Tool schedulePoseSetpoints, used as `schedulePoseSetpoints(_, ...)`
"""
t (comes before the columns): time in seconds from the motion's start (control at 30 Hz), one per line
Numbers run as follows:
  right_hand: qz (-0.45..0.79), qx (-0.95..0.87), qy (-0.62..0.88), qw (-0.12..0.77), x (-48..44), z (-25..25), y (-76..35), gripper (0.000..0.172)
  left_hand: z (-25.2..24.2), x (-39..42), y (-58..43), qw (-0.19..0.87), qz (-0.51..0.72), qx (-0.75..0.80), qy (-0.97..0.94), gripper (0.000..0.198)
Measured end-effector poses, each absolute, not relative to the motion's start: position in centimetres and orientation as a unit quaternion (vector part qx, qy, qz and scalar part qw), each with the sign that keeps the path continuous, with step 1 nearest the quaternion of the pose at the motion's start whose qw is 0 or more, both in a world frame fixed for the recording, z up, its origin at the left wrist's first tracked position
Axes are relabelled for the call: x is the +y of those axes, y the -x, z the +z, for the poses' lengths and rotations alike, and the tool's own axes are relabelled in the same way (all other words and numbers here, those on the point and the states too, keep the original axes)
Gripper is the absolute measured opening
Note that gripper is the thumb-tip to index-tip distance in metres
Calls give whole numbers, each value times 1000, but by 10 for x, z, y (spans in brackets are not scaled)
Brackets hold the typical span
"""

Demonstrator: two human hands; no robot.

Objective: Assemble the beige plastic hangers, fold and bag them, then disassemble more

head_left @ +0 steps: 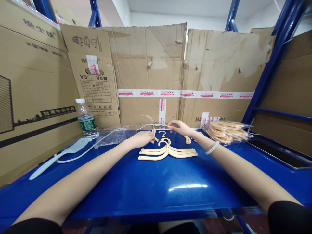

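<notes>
My left hand point(144, 138) reaches to the back of the blue table, fingers together against short wooden hanger arm pieces point(153, 136); what it grips is hidden. My right hand point(179, 127) hovers a little to the right and farther back, fingers curled in a pinch; anything in them is too small to make out. Between the hands lies a loose wooden hook point(163, 133). In front of them, folding wooden hangers point(168, 151) rest in an overlapping stack, arms spread and hooks pointing away. Several more wooden pieces point(188, 139) lie below my right wrist.
Clear bags of wooden pieces point(225, 131) sit at the back right, beside a dark phone-like slab point(280, 154). At left stand a water bottle point(87, 122), a pale hairbrush point(62, 154), a white cable point(99, 141) and plastic wrap point(112, 136). Cardboard walls point(148, 65) enclose the table point(151, 188).
</notes>
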State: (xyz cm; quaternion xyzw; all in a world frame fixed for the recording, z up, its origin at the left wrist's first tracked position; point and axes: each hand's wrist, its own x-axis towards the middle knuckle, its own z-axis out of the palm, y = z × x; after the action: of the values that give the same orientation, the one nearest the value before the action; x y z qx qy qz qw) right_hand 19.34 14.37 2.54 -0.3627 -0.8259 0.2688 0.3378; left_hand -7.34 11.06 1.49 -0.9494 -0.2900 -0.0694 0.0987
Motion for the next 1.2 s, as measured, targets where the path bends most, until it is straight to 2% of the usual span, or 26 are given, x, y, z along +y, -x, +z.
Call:
schedulePoseSetpoints(0.17, 356, -754, 333, 440, 109, 41, -207, 28, 18, 106, 79, 99, -129, -263, 951, 25)
schedulePoseSetpoints(0.27, 409, -712, 322, 471, 88, 47, -213, 36, 26, 98, 85, 84, -199, -269, 939, 20)
schedulePoseSetpoints(0.37, 452, -672, 320, 492, 71, 46, -215, 39, 35, 80, 86, 45, -285, -283, 915, 25)
schedulePoseSetpoints(0.6, 519, -600, 333, 510, 47, 29, -201, 35, 29, 26, 60, -140, -442, -326, 824, 24)
schedulePoseSetpoints(0.87, 554, -541, 333, 538, 31, 17, -187, 31, 13, 13, 52, -339, -528, -372, 684, 17)
schedulePoseSetpoints(1.1, 600, -522, 346, 498, 14, 9, -173, 27, 1, 6, 47, -453, -554, -372, 591, 48)
schedulePoseSetpoints(1.2, 616, -509, 349, 490, 10, 4, -171, 31, -2, 3, 43, -497, -535, -362, 580, 45)
